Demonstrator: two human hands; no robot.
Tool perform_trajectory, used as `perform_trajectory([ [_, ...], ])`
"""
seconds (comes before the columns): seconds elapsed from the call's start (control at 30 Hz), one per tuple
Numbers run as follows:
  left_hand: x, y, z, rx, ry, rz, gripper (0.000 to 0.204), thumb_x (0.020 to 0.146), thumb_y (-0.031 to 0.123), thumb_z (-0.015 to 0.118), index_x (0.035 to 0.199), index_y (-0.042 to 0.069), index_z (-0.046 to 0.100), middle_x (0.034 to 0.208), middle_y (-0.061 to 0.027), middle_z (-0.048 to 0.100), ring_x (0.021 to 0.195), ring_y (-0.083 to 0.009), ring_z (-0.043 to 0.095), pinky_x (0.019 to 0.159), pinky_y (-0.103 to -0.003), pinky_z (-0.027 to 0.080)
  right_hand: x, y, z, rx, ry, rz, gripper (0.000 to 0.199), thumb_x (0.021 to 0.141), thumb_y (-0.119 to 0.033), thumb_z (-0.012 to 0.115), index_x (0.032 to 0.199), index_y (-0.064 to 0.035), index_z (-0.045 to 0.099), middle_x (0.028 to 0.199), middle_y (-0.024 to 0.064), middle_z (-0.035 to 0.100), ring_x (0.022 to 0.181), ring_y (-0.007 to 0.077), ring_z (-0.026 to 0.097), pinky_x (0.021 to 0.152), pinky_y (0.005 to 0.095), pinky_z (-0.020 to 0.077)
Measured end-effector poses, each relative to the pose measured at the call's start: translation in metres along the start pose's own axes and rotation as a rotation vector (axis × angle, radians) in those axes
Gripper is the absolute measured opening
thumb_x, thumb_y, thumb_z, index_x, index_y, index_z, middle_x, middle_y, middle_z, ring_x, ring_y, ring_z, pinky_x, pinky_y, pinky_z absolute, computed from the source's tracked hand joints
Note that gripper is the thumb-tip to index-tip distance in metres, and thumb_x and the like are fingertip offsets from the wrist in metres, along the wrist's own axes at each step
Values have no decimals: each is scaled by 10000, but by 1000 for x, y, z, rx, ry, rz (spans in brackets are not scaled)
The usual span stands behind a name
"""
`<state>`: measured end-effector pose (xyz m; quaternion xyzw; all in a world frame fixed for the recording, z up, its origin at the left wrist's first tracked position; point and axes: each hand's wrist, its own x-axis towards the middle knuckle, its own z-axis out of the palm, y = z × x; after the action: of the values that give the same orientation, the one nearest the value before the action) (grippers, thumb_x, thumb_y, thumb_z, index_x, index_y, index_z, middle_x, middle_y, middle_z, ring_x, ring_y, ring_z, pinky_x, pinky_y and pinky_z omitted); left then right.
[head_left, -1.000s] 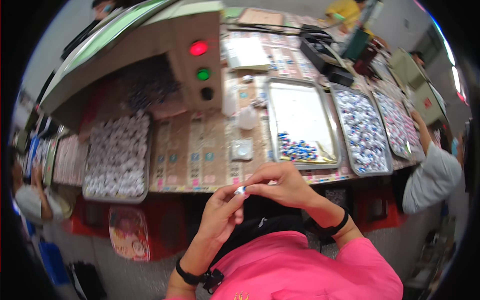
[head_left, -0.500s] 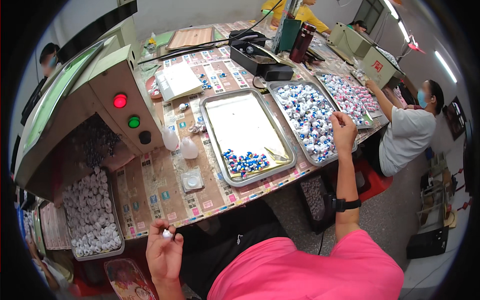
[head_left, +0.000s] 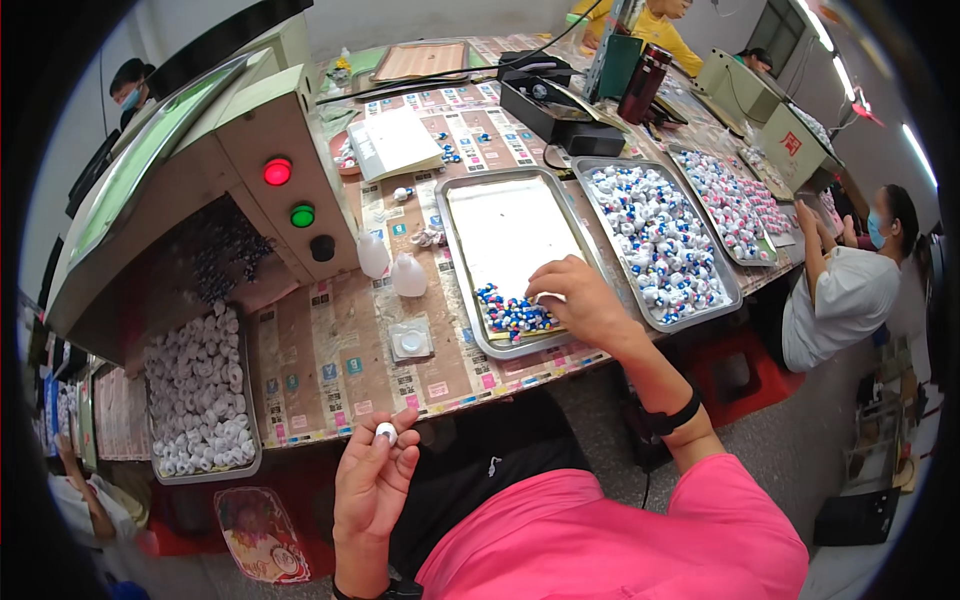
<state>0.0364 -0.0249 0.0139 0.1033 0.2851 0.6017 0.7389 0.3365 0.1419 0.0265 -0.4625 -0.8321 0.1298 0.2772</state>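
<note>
My left hand [head_left: 375, 470] is closed above my lap, at the table's front edge. Its thumb and fingers pinch a small white rounded piece [head_left: 386, 432] with a dark spot or hole in it. My right hand [head_left: 585, 303] reaches over the steel tray [head_left: 452, 240] in the middle. Its bent fingertips touch the heap of small blue, white and coloured pieces [head_left: 508, 312] at the tray's near end. Whatever those fingertips pinch is too small to make out. A pale sheet [head_left: 515, 225] lines this tray.
Right of it stands a tray of white-and-blue pieces [head_left: 655, 240], then one of pink-and-blue pieces [head_left: 715, 205]. At left, a machine [head_left: 270, 140] with red and green lights stands over a tray of white pieces [head_left: 200, 400]. Two plastic bottles [head_left: 408, 275] stand between. A co-worker [head_left: 850, 290] sits at right.
My right hand has moved left, from above the white-and-blue pieces down to the heap in the middle tray. My left hand has turned the white piece so its dark spot shows. The view has shifted.
</note>
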Motion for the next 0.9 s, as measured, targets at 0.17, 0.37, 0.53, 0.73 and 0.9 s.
perform_trajectory([
  [0.17,-5,-1,-9,-24,-25,-24,210,967,46,467,1172,2,477,1255,-227,533,974,-199,648,821,-275,574,16,6,13,-109,-199,34,168,772,-42,638,933,-61,681,919,102,626,877,280,592,819,364,473],
  [0.37,-6,-2,-15,-24,-40,-23,260,964,70,491,1211,-11,474,1274,-229,526,1002,-202,644,829,-269,569,19,1,8,256,-140,153,205,815,-54,595,1005,-45,674,896,107,601,786,201,606,735,307,490],
  [0.53,-5,-2,-18,-39,-11,-20,325,956,78,516,1265,-13,472,1245,-184,551,977,-190,646,820,-259,572,10,-21,6,948,-183,343,173,860,-27,631,1031,-7,641,976,25,632,864,83,603,753,219,490],
  [0.73,0,-5,-18,-79,-52,-14,340,961,88,513,1294,27,485,1138,-126,589,937,-154,632,794,-243,561,15,-50,22,997,-293,357,198,841,-12,657,1038,1,643,952,14,652,879,75,618,780,212,497],
  [0.9,-2,-1,-13,-50,6,-28,357,963,53,497,1320,46,475,1141,-98,601,919,-141,639,788,-247,560,27,-70,51,802,-241,211,180,822,-19,661,999,6,682,903,31,661,806,87,622,733,218,503],
])
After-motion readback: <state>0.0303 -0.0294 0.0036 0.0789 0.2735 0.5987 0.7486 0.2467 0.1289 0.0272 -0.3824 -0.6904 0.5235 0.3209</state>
